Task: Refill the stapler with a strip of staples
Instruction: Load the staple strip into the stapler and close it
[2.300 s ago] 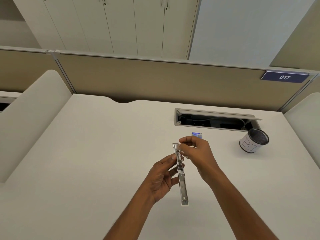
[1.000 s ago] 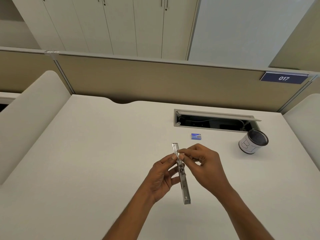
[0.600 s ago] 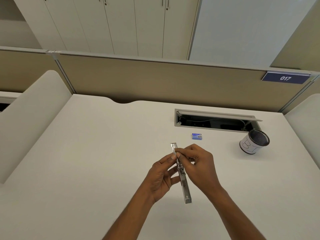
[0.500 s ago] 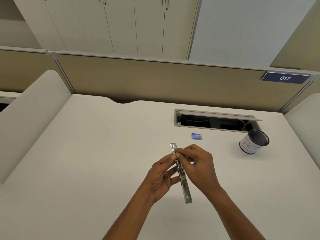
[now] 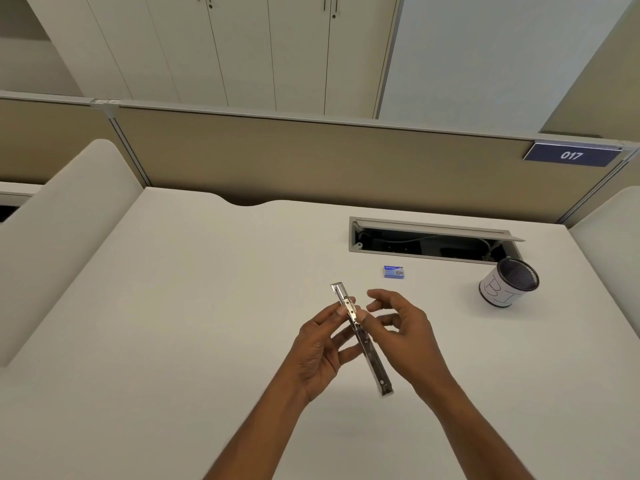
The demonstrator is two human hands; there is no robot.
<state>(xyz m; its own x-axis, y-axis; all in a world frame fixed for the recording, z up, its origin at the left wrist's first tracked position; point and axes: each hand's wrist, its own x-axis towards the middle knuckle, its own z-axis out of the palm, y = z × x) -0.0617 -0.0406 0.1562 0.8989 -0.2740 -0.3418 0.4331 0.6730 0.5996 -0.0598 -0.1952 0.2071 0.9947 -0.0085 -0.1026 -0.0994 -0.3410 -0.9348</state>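
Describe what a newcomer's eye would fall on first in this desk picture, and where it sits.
First comes the opened metal stapler, held up over the middle of the white desk. The left hand pinches it, and the right hand hovers open just beside it. Next come the small blue staple box lying beyond the hands, and the mesh pen cup to its right by the open cable hatch.
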